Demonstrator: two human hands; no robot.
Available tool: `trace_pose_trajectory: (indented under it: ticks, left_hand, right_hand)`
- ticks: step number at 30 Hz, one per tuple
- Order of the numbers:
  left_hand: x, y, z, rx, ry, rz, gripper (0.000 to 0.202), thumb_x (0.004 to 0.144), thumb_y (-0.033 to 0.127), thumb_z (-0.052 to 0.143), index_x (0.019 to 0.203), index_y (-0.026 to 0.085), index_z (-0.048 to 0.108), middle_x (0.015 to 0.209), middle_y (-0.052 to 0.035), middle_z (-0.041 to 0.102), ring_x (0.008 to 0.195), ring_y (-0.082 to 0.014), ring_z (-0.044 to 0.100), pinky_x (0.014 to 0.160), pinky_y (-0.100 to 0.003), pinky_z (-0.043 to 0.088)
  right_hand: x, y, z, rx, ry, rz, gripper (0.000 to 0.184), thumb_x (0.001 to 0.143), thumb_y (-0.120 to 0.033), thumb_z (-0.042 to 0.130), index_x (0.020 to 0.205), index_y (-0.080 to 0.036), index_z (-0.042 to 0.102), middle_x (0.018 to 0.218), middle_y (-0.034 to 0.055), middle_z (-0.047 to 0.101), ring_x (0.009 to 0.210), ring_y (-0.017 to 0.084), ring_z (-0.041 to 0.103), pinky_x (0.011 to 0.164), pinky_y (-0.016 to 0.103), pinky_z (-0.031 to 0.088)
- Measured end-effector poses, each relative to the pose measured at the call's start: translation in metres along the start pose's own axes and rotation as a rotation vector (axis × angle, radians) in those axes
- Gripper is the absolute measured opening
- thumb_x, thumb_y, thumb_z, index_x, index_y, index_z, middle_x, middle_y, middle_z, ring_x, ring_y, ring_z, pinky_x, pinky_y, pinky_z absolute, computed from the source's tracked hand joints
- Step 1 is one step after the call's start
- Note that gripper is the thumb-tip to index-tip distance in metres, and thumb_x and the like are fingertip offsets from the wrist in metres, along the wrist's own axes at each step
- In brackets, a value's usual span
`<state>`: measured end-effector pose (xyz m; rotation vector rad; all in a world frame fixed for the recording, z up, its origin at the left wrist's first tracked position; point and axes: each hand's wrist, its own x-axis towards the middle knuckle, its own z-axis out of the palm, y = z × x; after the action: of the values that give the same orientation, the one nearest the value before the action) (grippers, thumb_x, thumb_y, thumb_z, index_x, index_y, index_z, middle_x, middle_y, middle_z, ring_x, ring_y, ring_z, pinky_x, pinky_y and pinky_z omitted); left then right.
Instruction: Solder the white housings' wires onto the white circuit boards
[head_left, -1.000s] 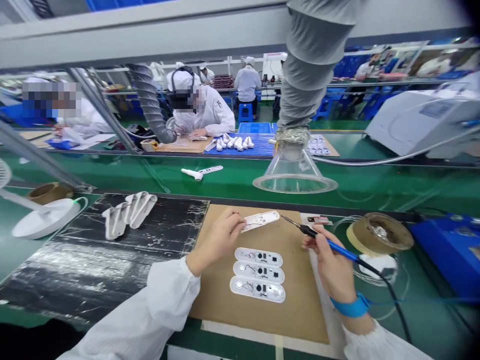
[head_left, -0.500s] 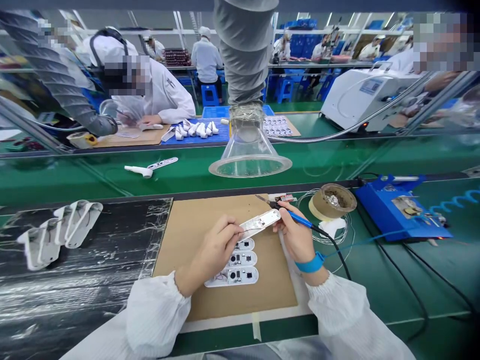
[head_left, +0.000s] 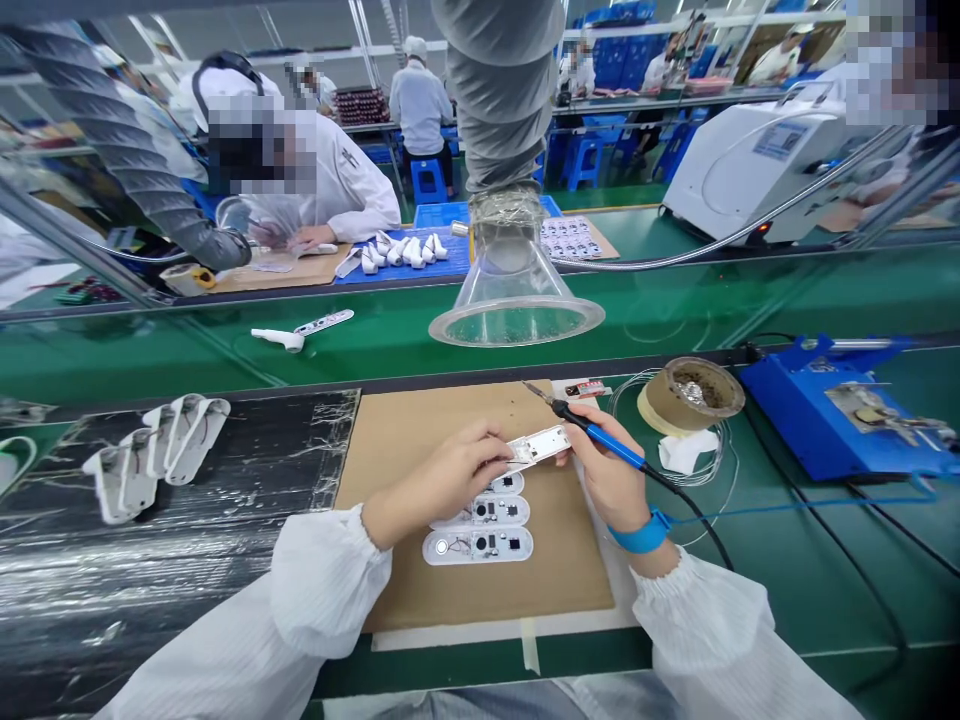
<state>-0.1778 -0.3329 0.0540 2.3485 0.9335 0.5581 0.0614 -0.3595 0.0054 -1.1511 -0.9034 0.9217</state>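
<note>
Above the brown cardboard sheet [head_left: 555,585], a white elongated plastic housing [head_left: 546,444] is held tilted between my hands. My left hand [head_left: 474,468] is closed at its left end, by a thin wire; whether the fingertips grip the wire or only the shell I cannot tell. My right hand [head_left: 613,480] grips the housing's right end and also holds a blue soldering iron [head_left: 600,436], its tip pointing up and left, away from the housing. Below lie white housings with small circuit boards [head_left: 480,546] in a column, partly covered by the left hand.
A clear fume hood [head_left: 517,310] hangs ahead. On the right are a tip-cleaning pot [head_left: 694,393], a white wad [head_left: 686,452] and a blue soldering station [head_left: 840,420]. Several white shells [head_left: 161,455] lie on black film at left. Across the bench a co-worker [head_left: 330,170] bends over work.
The camera view has shifted, so the bench appears slightly to the right or higher. Both hands still hold the housing, now turned a little flatter, and the iron stays in the right hand.
</note>
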Motion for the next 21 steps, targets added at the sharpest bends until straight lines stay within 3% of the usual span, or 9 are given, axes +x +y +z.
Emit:
trace_pose_trajectory:
  ticks: [5,10,14,21]
  left_hand:
    - [0.005,-0.007,0.001,-0.004,-0.011,0.044,0.019,0.109,0.02,0.057,0.105,0.023,0.075,0.119,-0.0066,0.071,0.102,-0.0208,0.071,0.088,-0.035,0.059]
    - [0.004,-0.005,-0.003,-0.201,0.051,0.007,0.015,0.107,0.02,0.058,0.099,0.022,0.071,0.119,-0.0079,0.073,0.107,-0.0204,0.072,0.096,-0.036,0.059]
    - [0.004,0.002,-0.013,-0.308,-0.049,-0.062,0.013,0.106,0.022,0.06,0.1,0.023,0.072,0.123,-0.0079,0.072,0.107,-0.0205,0.072,0.096,-0.037,0.058]
    - [0.004,0.004,-0.02,-0.35,-0.147,-0.157,0.014,0.107,0.025,0.058,0.098,0.023,0.068,0.102,-0.0028,0.071,0.09,-0.018,0.068,0.08,-0.031,0.056]
  right_hand:
    - [-0.005,-0.004,0.003,-0.046,0.011,-0.064,0.03,0.088,-0.043,0.085,0.111,-0.025,0.079,0.084,0.0043,0.081,0.059,0.021,0.073,0.06,0.039,0.066]
    - [-0.003,0.001,0.0,-0.019,0.021,-0.036,0.031,0.087,-0.044,0.086,0.111,-0.025,0.079,0.085,0.0043,0.081,0.057,0.021,0.073,0.061,0.04,0.067]
    - [-0.003,0.005,-0.002,0.034,-0.006,-0.02,0.03,0.089,-0.043,0.086,0.113,-0.026,0.079,0.088,0.0041,0.081,0.058,0.022,0.074,0.062,0.041,0.067]
    - [-0.005,0.005,-0.005,-0.015,-0.023,-0.045,0.029,0.093,-0.041,0.084,0.117,-0.026,0.081,0.096,0.0056,0.083,0.064,0.021,0.074,0.067,0.041,0.066]
